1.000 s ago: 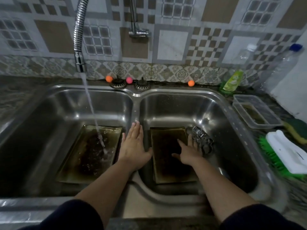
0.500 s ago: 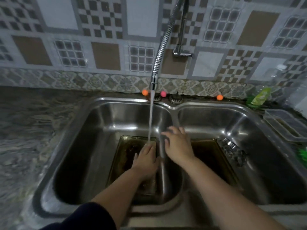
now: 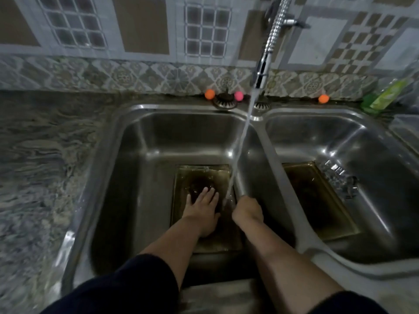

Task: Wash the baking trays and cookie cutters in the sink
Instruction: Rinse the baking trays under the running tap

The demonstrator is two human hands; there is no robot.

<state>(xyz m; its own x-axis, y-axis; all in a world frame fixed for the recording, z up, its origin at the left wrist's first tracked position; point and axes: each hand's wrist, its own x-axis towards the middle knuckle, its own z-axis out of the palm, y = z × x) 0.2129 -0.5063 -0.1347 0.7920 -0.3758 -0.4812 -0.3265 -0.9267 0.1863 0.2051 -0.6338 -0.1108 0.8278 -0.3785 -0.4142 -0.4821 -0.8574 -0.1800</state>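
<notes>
Your left hand [image 3: 202,206] spread flat on tray [image 3: 181,200] in left basin; right hand [image 3: 247,210] fingers hidden, grip unclear. Second tray [image 3: 322,200], cutters [image 3: 340,180] in right basin. No readable writing.

Dim light over a patterned tile wall [image 3: 145,28] at twelve o'clock with brown, white and checkered squares above a floral border strip [image 3: 127,74], and a grey veined stone counter [image 3: 38,159] at nine o'clock, its surface blurred toward the lower edge.
</notes>
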